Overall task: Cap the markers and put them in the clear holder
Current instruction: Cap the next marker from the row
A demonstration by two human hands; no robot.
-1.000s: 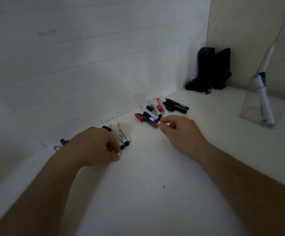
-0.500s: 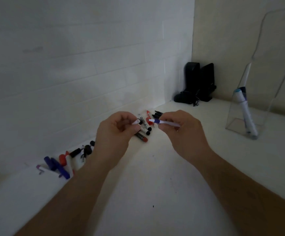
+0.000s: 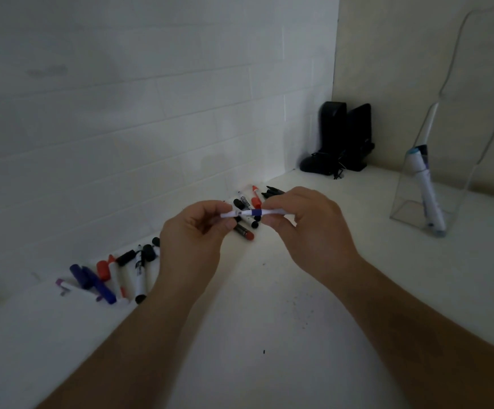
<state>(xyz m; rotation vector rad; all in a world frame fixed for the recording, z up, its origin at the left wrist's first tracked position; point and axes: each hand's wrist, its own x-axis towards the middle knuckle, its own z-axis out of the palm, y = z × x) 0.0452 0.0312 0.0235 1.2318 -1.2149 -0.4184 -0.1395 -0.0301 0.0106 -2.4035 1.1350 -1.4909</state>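
**Markers between both my hands, above the desk**

Markers lay scattered along the foot of the white tiled wall on my far left: a loose heap [image 3: 113, 276] of purple, red, black and white pens and caps on the desk [image 3: 269, 305]. Just right of that heap, my left hand [image 3: 194, 240] was raised off the desk, its fingers curled and pinching a small white piece [image 3: 230, 214]; I could not tell for certain whether it was a cap or a pen end. It met, end to end, the white marker with the blue band [image 3: 265, 213] that my right hand [image 3: 307, 228] pinched between thumb and curled fingers, held roughly level. Both hands were close together, nearly touching at the pen.

Behind and below them a second cluster of markers [image 3: 248, 208] rested on the desk near the wall, with a red-ended pen [image 3: 244, 231] lying nearest me. Farther back in the corner stood two dark upright objects [image 3: 343, 137], well apart from the pens. At the far right the clear holder [image 3: 434, 184] sat on the desk, with one white marker [image 3: 425, 193] leaning inside it, teal cap uppermost.
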